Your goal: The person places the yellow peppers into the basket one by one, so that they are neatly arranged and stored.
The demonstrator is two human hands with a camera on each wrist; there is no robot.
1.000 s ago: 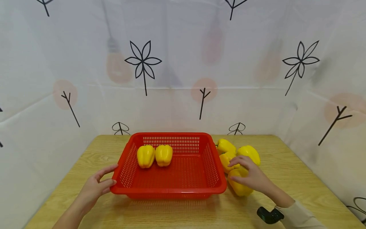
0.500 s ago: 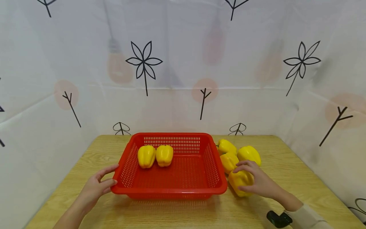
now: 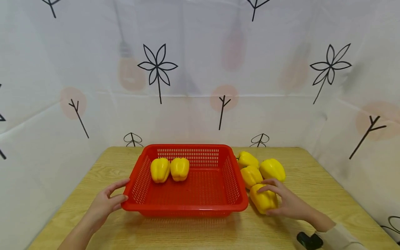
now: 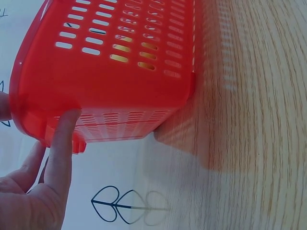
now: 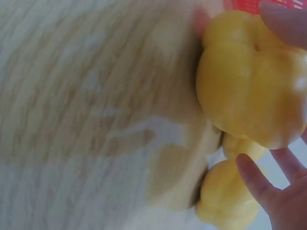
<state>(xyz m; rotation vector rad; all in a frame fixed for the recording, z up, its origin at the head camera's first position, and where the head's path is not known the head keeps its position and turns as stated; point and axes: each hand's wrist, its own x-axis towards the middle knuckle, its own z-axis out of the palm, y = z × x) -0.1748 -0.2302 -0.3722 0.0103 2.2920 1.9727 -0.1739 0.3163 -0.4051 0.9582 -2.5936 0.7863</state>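
Lower left, the left hand [image 3: 104, 205] pinches a slotted plastic basket [image 3: 184, 208]; lower right, the right hand [image 3: 288, 202] curves round a glossy, lobed bell pepper [image 3: 261, 202], grip unclear.

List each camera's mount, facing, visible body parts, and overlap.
Head: on the head, facing forward and down at red basket, yellow peppers; left hand, right hand, both forearms show.
Left wrist: worn there, facing the basket's outside; left hand shows.
Right wrist: worn there, facing loose peppers close up; right hand shows.
Shared, head and right wrist: basket, loose peppers.
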